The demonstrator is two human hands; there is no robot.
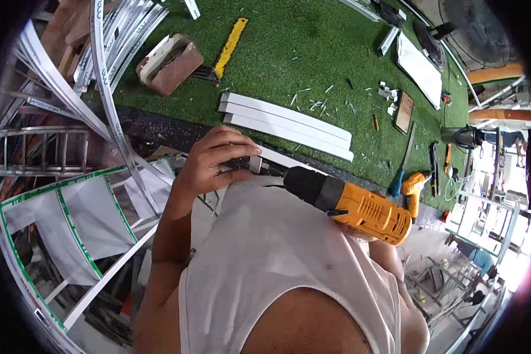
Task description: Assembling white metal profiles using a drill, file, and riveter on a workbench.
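My left hand (218, 159) is closed over a white frame piece (258, 163) at the edge of the workbench, fingers curled on top of it. A yellow and black power drill (360, 207) lies across my chest, its black chuck aimed left at that piece, close to my left fingers. My right hand (353, 231) grips the drill from underneath and is mostly hidden by the drill body. My white sleeveless shirt covers the lower middle of the view.
Three long white profiles (286, 124) lie on the green turf (301, 53). A second yellow drill (413, 189) sits at the right. A yellow level (230, 41), a brown box (171, 62), a fan (475, 29) and white frames with green tape (71, 218) surround me.
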